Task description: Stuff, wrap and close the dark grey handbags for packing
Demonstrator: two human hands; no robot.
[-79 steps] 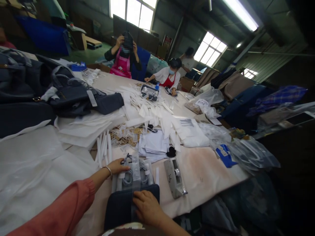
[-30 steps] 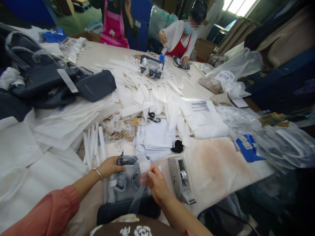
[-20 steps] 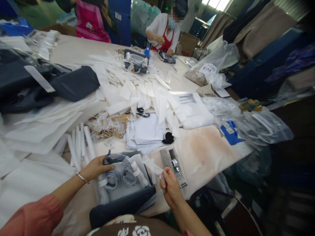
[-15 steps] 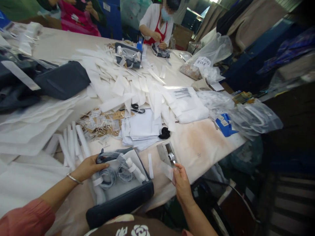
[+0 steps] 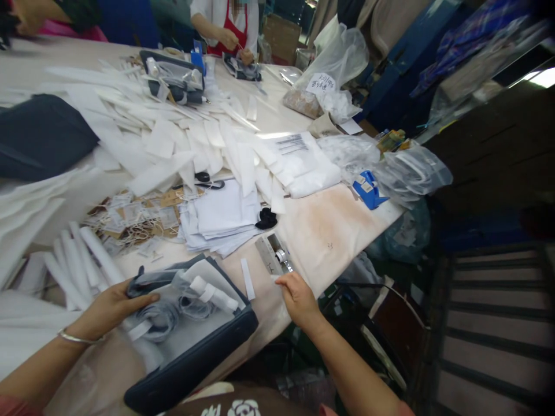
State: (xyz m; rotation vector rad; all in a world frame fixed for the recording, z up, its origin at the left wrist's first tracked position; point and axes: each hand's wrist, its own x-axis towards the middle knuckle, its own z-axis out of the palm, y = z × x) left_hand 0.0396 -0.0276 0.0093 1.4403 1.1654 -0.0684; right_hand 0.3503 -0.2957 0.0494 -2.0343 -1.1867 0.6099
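A dark bag [image 5: 203, 352] lies open at the table's front edge, with coiled straps in clear wrap [image 5: 158, 318] and a white roll [image 5: 214, 293] on its pale lining. My left hand [image 5: 117, 306] grips the bag's upper left edge, thumb over the lining. Right of the bag, my right hand [image 5: 297, 294] is closed, its fingertips pinched beside a small metal device [image 5: 274, 254] with a round knob. What those fingertips hold is too small to make out. A narrow white strip [image 5: 247, 279] lies between the bag and the device.
Behind are white papers [image 5: 225, 211], string tags [image 5: 134, 222], a black cord bundle [image 5: 266, 218] and many white foam strips [image 5: 165, 138]. A blue tape dispenser [image 5: 368, 189] sits at the right edge. Across the table, a person's hands [image 5: 236, 46] work on a dark item.
The view has shifted, so the table's things appear further left. The translucent strip that hung from my right fingertips no longer shows clearly. My left hand remains on the bag.
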